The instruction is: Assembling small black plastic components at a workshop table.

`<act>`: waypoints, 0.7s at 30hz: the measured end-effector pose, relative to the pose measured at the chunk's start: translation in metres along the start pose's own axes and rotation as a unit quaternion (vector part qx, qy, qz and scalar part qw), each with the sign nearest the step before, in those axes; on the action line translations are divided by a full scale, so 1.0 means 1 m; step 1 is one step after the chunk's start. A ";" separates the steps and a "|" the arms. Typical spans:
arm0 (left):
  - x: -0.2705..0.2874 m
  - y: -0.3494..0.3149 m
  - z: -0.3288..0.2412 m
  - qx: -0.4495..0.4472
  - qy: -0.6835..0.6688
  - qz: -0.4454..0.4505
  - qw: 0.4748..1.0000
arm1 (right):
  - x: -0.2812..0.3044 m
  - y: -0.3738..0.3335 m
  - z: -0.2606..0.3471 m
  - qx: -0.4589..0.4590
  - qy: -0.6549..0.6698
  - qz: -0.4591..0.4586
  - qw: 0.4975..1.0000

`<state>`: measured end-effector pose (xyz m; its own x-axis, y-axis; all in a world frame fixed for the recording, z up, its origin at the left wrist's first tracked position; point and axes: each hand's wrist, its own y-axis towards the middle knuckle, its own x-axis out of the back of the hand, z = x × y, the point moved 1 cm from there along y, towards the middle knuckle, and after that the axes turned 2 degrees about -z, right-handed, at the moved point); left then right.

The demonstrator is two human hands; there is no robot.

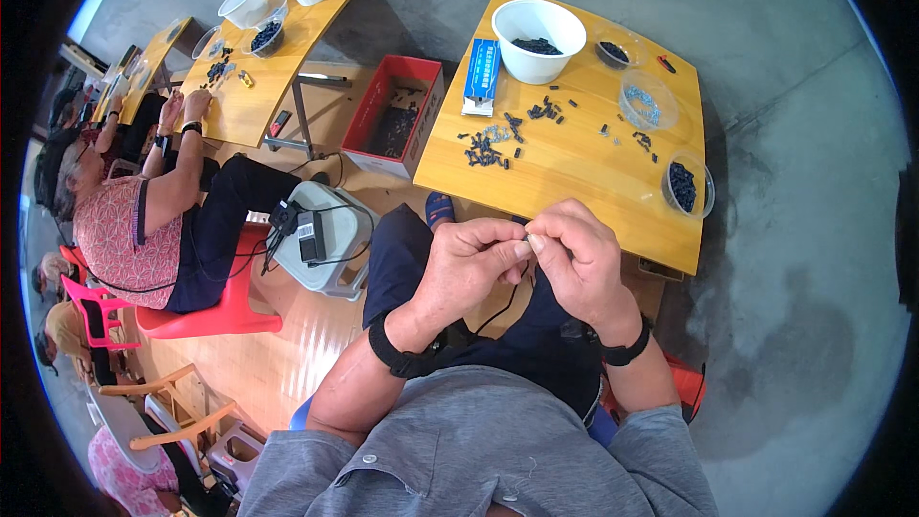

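My left hand (466,266) and my right hand (582,260) meet above my lap, just off the near edge of the wooden table (574,177). Thumb and fingertips of both are pinched together, tip to tip. Whatever they hold is tiny and mostly covered by the fingers; I cannot make it out. On the table ahead lies a loose pile of small black parts (486,151), with small clear or silvery pieces (497,133) mixed in. More black parts (547,109) are scattered toward the middle.
A white tub (517,19) of black parts stands at the back beside a blue box (483,69). Clear bowls hold black parts (682,187) and silvery pieces (639,107). A red box (378,77) and grey stool (325,230) are left; a person (124,206) works at another table.
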<state>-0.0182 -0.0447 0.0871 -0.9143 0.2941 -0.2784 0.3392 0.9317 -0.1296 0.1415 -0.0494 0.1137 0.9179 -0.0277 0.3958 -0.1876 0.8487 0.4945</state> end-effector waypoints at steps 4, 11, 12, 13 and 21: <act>-0.001 0.001 -0.001 0.002 -0.010 0.010 1.000 | 0.000 -0.003 0.000 0.026 -0.021 -0.014 0.999; -0.001 0.000 -0.004 -0.017 -0.030 0.017 0.999 | -0.002 -0.012 0.000 -0.024 0.028 -0.037 0.999; -0.001 -0.001 -0.005 -0.017 -0.030 0.017 0.999 | -0.001 -0.013 -0.001 -0.034 0.043 -0.031 0.998; -0.002 -0.001 -0.006 -0.016 -0.025 0.021 0.999 | -0.001 -0.013 -0.002 -0.035 0.043 -0.031 0.998; 0.000 0.001 -0.007 -0.013 -0.008 0.029 0.999 | 0.003 -0.008 -0.002 0.035 0.019 -0.017 0.999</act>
<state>-0.0194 -0.0420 0.0934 -0.8893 0.3451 -0.3001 0.3861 0.9183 -0.0879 0.1462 -0.0550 0.1095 0.9364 -0.0342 0.3492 -0.1793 0.8088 0.5601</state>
